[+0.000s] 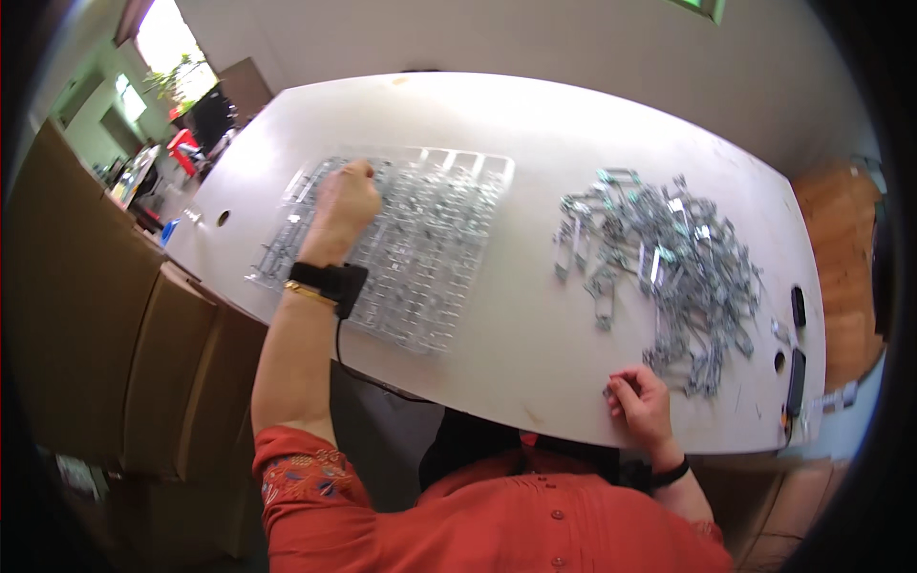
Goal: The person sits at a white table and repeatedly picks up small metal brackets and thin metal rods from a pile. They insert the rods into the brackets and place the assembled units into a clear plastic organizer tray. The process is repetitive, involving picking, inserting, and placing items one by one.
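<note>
A clear plastic tray (420, 258) with rows of compartments lies on the left half of the table, many of them filled with small grey metal parts. My left hand (348, 202) is over the tray's far left area, fingers closed and pointing down; what they hold, if anything, is hidden. Close to the table's front edge, my right hand (644, 407) has its thumb and fingers pinched together. A small dark bit shows at its fingertips, too small to name. Just beyond the right hand spreads a heap of grey metal parts (702, 277), several of them long and bracket-like.
The white table (535, 363) has rounded sides and cable holes. On its right edge lie black devices (796, 382) with a cable. Cardboard boxes (86, 315) stand at the left. A black cable (373, 382) runs from my left wrist past the front edge.
</note>
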Demonstrator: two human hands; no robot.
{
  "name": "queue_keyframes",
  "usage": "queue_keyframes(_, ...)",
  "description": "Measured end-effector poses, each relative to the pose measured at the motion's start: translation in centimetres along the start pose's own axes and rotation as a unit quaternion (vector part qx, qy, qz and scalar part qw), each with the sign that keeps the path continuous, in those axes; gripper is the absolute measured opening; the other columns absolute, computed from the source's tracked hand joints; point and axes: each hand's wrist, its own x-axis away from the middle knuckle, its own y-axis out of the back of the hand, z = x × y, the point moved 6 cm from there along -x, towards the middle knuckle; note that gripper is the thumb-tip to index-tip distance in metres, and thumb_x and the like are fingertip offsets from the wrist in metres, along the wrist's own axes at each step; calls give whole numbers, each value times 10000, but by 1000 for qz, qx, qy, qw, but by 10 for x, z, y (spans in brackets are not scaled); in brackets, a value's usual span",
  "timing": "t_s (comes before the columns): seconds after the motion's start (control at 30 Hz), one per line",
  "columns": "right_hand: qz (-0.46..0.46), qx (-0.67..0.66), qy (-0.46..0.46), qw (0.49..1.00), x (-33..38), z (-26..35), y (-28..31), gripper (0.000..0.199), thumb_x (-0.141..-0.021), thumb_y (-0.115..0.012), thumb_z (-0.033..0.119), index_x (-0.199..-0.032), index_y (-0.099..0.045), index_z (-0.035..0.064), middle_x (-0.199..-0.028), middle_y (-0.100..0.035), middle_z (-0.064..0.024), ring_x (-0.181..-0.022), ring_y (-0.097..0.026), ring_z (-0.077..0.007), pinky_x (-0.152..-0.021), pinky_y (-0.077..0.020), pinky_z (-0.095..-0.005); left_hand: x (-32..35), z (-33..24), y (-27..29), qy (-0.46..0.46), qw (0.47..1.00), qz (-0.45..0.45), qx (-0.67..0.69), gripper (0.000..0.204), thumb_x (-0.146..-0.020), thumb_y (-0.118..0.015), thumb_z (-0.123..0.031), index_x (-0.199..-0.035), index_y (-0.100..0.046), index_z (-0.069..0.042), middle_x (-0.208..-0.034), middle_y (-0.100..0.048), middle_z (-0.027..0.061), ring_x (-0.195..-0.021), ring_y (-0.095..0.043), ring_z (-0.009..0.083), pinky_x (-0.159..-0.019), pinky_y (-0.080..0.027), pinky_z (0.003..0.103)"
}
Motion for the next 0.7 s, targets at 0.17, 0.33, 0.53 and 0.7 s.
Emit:
queue_keyframes(0.17,13,-37,20,999,1,0,-4,102,-1086,-698,69,-1167,-733,18,-894,-747,-23,-749,-679,-66,-659,-560,-240,61,-82,67,-82,993,-29,78,227,-1020,-654,-116,-1157,-771,23,-1086,-787,269,-1074,-740,458,-955,-568,514)
queue_keyframes(0.33,38,-40,44,998,3,-2,-3,98,-1094,-699,76,-1172,-731,26,-915,-743,-10,-749,-679,-65,-671,-562,-241,154,-186,90,-212,964,-17,160,227,-986,-771,-109,-1189,-758,-9,-1089,-760,185,-899,-677,311,-798,-563,431)
queue_keyframes(0.53,92,-59,37,993,13,1,3,98,-1089,-701,75,-1146,-732,1,-900,-724,0,-794,-664,-62,-720,-560,-247,222,-269,-8,-232,921,185,254,252,-983,-768,-145,-1199,-729,-20,-1141,-743,203,-1011,-704,403,-905,-554,475)
queue_keyframes(0.7,104,-46,25,993,28,-2,28,91,-1070,-704,54,-1126,-741,-7,-900,-729,-13,-805,-678,-70,-741,-570,-257,221,-298,-87,-242,905,237,259,284,-998,-726,-150,-1233,-685,3,-1223,-711,220,-1061,-695,444,-931,-549,506)
